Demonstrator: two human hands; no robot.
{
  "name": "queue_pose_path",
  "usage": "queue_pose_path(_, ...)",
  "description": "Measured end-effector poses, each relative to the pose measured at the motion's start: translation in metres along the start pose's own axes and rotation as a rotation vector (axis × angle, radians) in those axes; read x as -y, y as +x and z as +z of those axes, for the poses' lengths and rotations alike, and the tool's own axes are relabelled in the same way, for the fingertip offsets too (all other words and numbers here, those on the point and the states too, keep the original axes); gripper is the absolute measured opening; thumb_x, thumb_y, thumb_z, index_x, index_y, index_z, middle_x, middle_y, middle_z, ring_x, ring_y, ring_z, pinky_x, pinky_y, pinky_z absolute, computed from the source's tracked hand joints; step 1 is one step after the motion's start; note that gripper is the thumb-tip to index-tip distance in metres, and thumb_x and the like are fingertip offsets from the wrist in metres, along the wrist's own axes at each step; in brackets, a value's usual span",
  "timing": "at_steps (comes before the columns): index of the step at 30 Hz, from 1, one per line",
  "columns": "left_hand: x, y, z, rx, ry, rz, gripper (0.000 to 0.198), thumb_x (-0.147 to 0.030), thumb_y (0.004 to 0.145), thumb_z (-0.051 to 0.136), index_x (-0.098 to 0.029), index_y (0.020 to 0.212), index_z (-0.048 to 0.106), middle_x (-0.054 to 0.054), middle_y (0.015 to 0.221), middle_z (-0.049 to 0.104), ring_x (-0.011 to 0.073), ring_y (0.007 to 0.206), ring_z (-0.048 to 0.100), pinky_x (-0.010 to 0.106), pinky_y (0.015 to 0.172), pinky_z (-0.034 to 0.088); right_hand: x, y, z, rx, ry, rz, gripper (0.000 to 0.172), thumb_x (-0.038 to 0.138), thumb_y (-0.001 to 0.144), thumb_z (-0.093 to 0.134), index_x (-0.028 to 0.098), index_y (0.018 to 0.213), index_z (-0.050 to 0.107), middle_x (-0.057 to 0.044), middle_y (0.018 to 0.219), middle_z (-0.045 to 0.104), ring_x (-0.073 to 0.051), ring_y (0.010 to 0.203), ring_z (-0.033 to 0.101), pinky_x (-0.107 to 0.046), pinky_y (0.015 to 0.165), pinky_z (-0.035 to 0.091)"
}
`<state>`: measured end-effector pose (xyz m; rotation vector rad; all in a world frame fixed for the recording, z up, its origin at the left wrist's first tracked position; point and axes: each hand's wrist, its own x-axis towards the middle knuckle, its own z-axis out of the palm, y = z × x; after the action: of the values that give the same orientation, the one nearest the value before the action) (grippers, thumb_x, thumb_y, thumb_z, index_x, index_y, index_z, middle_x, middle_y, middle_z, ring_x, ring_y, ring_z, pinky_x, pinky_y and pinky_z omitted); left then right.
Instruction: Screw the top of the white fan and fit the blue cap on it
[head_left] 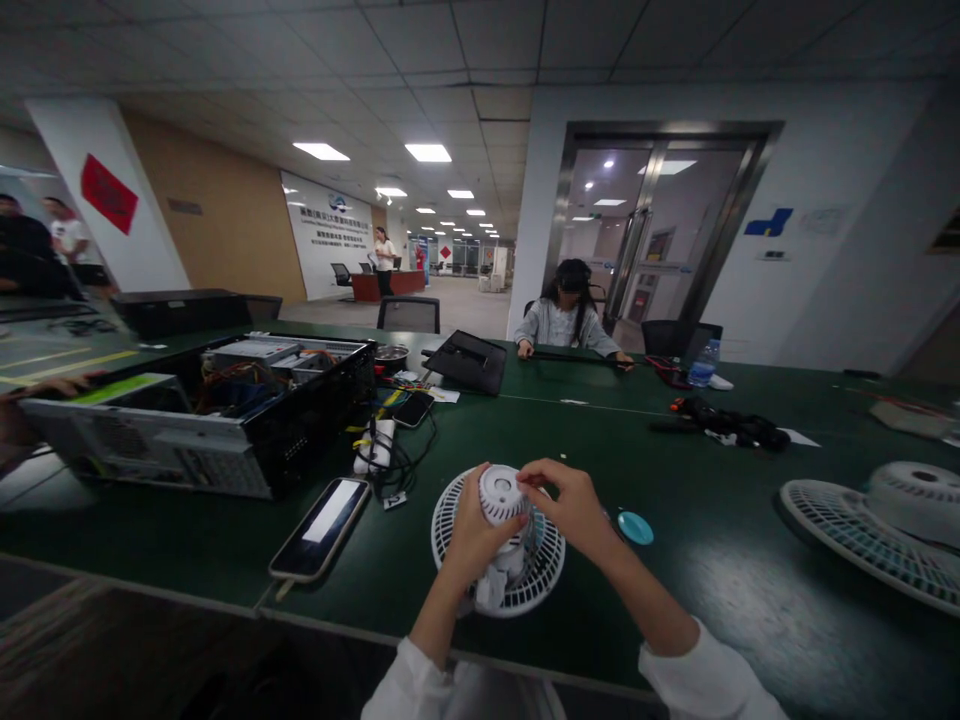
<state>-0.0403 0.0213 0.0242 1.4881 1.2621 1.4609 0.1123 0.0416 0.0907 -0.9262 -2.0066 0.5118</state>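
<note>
A small white electric fan lies on the green table with its round grille down and its motor housing pointing up. My left hand is wrapped round that housing, thumb at the front and fingers along its left side. At the housing's upper right rim, my right hand is closed in a pinch; whatever lies between its fingertips is too small to make out. To the right of the fan is a light-blue round disc.
An opened computer case stands at left, with a phone and tangled cables before it. A larger fan lies at right. Across the green table sits a person near a water bottle.
</note>
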Motion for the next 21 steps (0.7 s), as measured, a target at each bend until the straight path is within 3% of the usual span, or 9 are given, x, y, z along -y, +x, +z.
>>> queue_pose_path(8, -0.003, -0.001, 0.000, 0.012, 0.006, 0.009, 0.068, -0.024, 0.065, 0.070, -0.018, 0.124, 0.038, 0.011, 0.126, 0.046, 0.0262, 0.121, 0.044, 0.043, 0.106, 0.031, 0.016, 0.015, 0.000, 0.335, -0.295, -0.228, 0.020, 0.005, 0.077, 0.052, 0.019, 0.079, 0.067, -0.003, 0.083, 0.071, -0.016, 0.080, 0.065, -0.029, 0.078, 0.047)
queue_pose_path(17, -0.003, -0.002, 0.003, 0.006, -0.017, 0.012, 0.068, -0.023, 0.063, 0.072, -0.017, 0.123, 0.039, 0.011, 0.127, 0.046, 0.0262, 0.123, 0.042, 0.042, 0.107, 0.029, 0.026, 0.029, -0.004, 0.562, -0.424, -0.277, 0.027, -0.002, 0.074, 0.046, 0.016, 0.072, 0.066, -0.005, 0.081, 0.069, -0.015, 0.077, 0.063, -0.025, 0.074, 0.045)
queue_pose_path(21, -0.003, -0.002, 0.004, -0.013, -0.043, 0.020, 0.068, -0.021, 0.061, 0.073, -0.018, 0.120, 0.041, 0.010, 0.126, 0.047, 0.0263, 0.123, 0.042, 0.043, 0.108, 0.028, 0.032, 0.031, -0.004, 0.587, -0.492, -0.271, 0.026, -0.003, 0.076, 0.047, 0.013, 0.073, 0.066, -0.007, 0.084, 0.069, -0.016, 0.079, 0.063, -0.025, 0.074, 0.046)
